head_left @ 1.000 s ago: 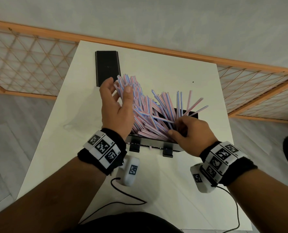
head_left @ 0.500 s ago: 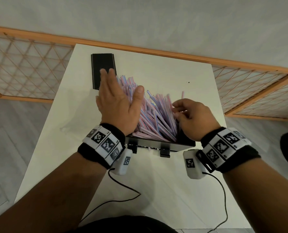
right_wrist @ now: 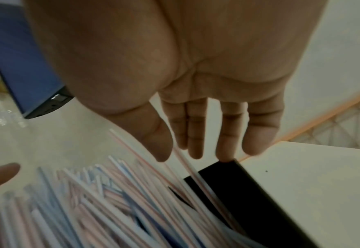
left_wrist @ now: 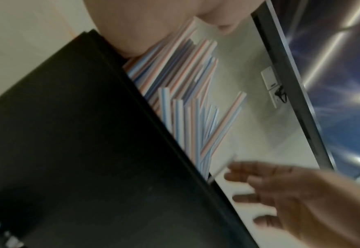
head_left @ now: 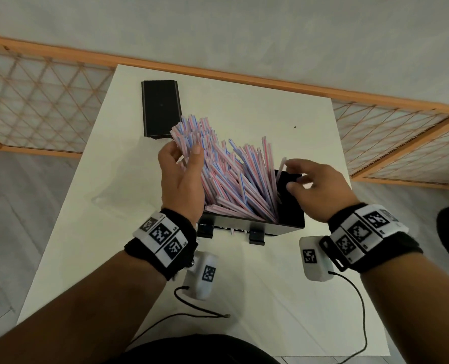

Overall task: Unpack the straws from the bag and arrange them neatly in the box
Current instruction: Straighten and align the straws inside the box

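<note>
Left hand (head_left: 182,179) is cupped round the striped straws (head_left: 234,177), thumb in front, fingers curled behind. Right hand (head_left: 315,190) is held slack, fingers straight, nothing gripped, over the right end of the black box (head_left: 289,219); one loose straw (head_left: 281,168) is seen beside its fingertips. Straws are stood slanted inside the box, tops fanned leftward. Black lid (head_left: 160,109) is laid beyond the box's left end.

The straws (head_left: 234,179) were white with pink and blue stripes, inside the black box (head_left: 283,227). Beyond the box lay a flat black panel (head_left: 160,109) on the white table (head_left: 270,298).
</note>
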The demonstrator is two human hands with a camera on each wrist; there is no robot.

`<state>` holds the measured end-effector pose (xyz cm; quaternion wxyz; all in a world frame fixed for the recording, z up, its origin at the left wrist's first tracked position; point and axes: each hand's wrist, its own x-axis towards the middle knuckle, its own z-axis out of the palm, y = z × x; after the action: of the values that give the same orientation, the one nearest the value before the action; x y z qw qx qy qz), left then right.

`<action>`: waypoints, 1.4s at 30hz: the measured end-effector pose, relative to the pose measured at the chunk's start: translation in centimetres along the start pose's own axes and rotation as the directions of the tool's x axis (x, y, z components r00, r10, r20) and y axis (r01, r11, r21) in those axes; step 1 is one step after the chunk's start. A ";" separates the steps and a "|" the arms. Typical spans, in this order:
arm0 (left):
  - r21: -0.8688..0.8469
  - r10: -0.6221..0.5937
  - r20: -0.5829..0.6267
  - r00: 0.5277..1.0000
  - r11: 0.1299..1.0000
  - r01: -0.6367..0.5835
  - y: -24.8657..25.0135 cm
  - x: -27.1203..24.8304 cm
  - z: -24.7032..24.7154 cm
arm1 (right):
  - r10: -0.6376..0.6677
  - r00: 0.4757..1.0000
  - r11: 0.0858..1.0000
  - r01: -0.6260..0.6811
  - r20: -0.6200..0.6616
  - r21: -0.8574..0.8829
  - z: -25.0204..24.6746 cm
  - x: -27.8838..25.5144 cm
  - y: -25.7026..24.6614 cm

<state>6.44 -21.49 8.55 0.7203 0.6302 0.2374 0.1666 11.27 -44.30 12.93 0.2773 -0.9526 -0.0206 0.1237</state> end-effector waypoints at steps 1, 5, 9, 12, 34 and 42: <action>0.012 0.028 -0.003 1.000 1.000 -0.028 -0.2 -0.1 -0.1 | -0.003 0.999 1.000 0.003 -0.039 0.008 0.2 0.1 -0.1; 0.002 0.072 -0.017 0.997 0.997 -0.072 -0.8 0.0 -0.6 | 0.033 0.975 0.998 -0.042 -0.219 -0.036 0.6 -1.3 -1.0; 0.047 0.113 0.019 0.993 0.992 -0.114 -1.2 0.1 -0.7 | -0.068 0.935 0.967 0.147 0.348 -0.207 3.9 -2.7 -2.6; 0.059 0.143 0.020 0.990 0.988 -0.144 -1.4 0.0 -0.8 | -0.017 0.870 0.924 0.202 0.492 -0.325 6.2 -1.5 -3.0; 0.054 0.140 0.068 0.988 0.988 -0.144 -1.0 -0.2 -1.1 | 0.031 0.769 0.934 0.206 0.639 -0.293 7.7 1.4 -5.2; 0.065 0.103 0.065 0.993 0.992 -0.107 -0.8 -0.3 -1.3 | -0.009 0.793 0.950 0.196 0.609 -0.241 7.9 1.2 -5.3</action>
<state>5.43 -20.66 7.64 0.6955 0.6709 0.1871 0.1765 10.65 -35.52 9.05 0.1190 -0.8914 -0.1776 0.3996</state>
